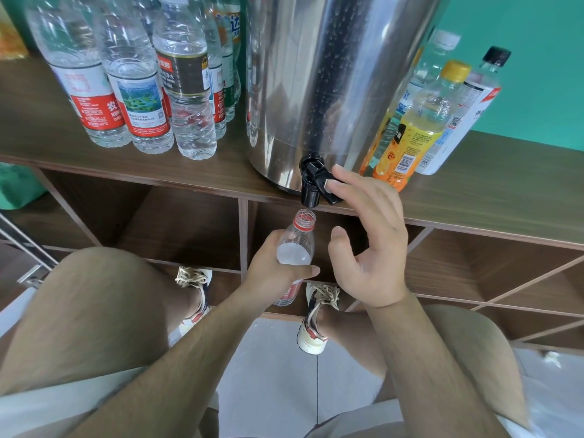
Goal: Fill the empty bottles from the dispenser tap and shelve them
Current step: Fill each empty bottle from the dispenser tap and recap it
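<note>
Above khaki-clad knees (104, 298), the left hand (271, 271) grips a clear, ribbed plastic bottle (297, 245), its red-ringed mouth just under the black tap (309, 188). The right hand (373, 245), fingers extended, presses the tap lever (328, 189) with its fingertips. Behind stands the stainless-steel dispenser (331, 83) on a wood-grain shelf top (474, 197), with water bottles (142, 90) to its left and an orange-labelled bottle (414, 131) to its right.

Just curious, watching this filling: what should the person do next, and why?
Probably lift the right hand off the tap lever soon: a thin stream runs into the bottle in the left hand, and its water already looks high, near the shoulder.
</note>
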`<state>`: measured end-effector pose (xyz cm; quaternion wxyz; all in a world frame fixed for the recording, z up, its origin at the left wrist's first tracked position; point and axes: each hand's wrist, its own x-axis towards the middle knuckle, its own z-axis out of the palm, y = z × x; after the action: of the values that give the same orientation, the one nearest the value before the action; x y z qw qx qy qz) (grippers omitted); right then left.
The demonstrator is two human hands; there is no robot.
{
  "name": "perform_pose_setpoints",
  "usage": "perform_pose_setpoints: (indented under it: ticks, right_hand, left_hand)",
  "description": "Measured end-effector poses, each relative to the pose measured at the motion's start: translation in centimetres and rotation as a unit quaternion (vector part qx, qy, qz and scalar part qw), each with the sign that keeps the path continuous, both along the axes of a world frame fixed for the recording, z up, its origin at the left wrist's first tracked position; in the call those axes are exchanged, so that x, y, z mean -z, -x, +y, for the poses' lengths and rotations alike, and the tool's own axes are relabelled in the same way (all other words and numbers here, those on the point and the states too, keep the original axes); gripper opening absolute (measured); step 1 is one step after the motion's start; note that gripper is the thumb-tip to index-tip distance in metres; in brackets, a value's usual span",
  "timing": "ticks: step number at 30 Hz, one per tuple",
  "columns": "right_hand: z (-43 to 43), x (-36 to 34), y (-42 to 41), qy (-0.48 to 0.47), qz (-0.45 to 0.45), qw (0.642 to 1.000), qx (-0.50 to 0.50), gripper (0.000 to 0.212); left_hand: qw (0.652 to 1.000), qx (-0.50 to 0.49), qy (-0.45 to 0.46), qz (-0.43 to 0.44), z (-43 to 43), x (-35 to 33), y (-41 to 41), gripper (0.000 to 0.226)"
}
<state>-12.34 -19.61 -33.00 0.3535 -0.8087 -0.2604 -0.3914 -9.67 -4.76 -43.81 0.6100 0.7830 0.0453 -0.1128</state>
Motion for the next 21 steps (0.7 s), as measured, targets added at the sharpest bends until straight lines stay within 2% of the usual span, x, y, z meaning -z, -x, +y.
perform_pose_setpoints:
  ticks: [21]
  right_hand:
    - [0.03,-0.03,0.07,-0.004,0.006,1.000,-0.005,0.053]
  left_hand:
    - [1.000,0.000,-0.014,-0.006,0.00,0.58,-0.34,0.076]
